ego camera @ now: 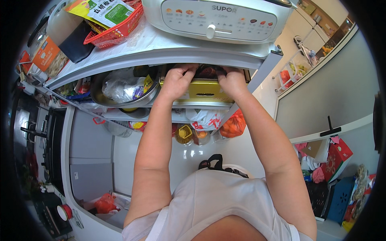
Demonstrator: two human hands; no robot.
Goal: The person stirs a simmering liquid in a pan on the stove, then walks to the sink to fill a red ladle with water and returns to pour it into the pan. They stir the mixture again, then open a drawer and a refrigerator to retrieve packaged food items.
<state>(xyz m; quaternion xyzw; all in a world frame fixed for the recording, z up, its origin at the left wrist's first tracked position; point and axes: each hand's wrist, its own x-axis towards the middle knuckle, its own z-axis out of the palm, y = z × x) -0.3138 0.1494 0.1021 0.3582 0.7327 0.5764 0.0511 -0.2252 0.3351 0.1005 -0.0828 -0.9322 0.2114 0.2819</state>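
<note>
A yellow cardboard box (205,92) with a dark slot in its front stands on the rack's middle shelf, its top partly hidden under the upper shelf. My left hand (180,79) is at the box's left top edge, fingers reaching inside and mostly hidden. At the right top edge is my right hand (232,80), its thumb by something dark within the box. What either hand holds cannot be made out. Left of the box, a metal basin (141,101) contains clear plastic bags (117,87). On the shelf above sit a white Supor appliance (193,27) and a red plastic basket (120,33) of seasoning packets.
The upper shelf's metal edge (156,57) lies just above my hands, and a rack post (256,78) is at the right. Oil bottles (184,134) and an orange-red bag (233,125) are low down. A frosted door (328,78) stands at the right, a black cooker (54,144) at the left.
</note>
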